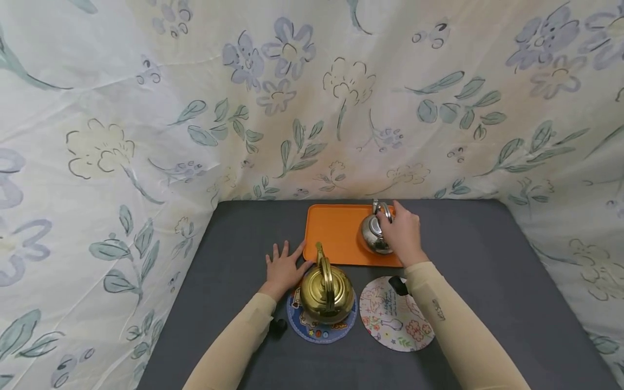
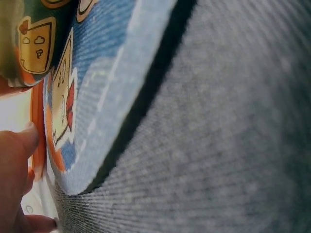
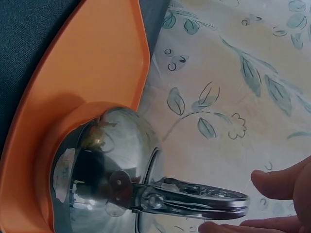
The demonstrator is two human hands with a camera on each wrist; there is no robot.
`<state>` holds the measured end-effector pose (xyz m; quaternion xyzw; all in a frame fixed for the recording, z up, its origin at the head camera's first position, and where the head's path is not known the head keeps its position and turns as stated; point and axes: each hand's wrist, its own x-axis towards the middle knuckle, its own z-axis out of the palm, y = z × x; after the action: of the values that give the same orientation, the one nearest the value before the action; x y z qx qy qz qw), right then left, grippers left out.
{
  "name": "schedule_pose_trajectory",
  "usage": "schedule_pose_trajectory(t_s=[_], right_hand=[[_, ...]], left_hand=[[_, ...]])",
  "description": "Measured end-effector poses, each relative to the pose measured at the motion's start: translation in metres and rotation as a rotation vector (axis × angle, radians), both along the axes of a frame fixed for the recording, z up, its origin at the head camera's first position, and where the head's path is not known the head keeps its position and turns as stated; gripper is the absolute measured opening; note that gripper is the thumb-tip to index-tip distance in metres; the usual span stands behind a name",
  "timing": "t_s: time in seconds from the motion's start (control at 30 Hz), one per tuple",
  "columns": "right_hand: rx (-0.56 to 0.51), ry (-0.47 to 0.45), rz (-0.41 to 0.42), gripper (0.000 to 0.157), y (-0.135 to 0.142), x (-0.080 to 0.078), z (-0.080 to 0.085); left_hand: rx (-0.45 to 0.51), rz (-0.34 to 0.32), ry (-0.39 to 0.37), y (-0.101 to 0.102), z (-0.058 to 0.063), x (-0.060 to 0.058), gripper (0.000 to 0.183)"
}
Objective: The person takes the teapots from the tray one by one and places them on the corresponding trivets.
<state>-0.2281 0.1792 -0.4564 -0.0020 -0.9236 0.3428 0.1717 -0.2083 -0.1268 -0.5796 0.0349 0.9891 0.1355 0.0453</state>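
A silver kettle (image 1: 374, 234) stands on the right part of the orange tray (image 1: 336, 233). My right hand (image 1: 403, 232) is at its raised handle (image 3: 204, 200); in the right wrist view the thumb stands apart from the handle and the fingertips lie just beside it. My left hand (image 1: 283, 270) has its fingers spread on the table by the tray's left front corner, thumb and index finger right at the edge. Close to its right, a gold kettle (image 1: 317, 298) sits on a round blue patterned mat (image 1: 319, 334).
A round white mat with pink floral print (image 1: 390, 319) lies right of the blue mat, partly under my right forearm. The dark grey table (image 1: 487, 281) ends at a floral cloth (image 1: 292, 146) hanging behind and at the sides.
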Motion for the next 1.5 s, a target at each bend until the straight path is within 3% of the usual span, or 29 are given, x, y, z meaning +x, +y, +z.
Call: schedule_pose_trajectory(t_s=[0.23,0.57,1.17,1.5], right_hand=[[0.011,0.0,0.006,0.024,0.002,-0.007,-0.005],[-0.045,-0.019,-0.026,0.025,0.002,-0.01,-0.006],[-0.067,0.095,-0.085,0.032,0.005,0.05,0.015],[-0.081,0.132,-0.058,0.032,0.009,0.079,0.022]], left_hand=[[-0.004,-0.002,-0.001,0.001,-0.002,-0.001,0.071],[0.002,0.005,0.006,0.002,-0.003,0.0,0.072],[-0.006,-0.017,0.039,-0.007,-0.005,0.005,0.072],[0.007,-0.019,0.027,-0.008,-0.005,0.006,0.071]])
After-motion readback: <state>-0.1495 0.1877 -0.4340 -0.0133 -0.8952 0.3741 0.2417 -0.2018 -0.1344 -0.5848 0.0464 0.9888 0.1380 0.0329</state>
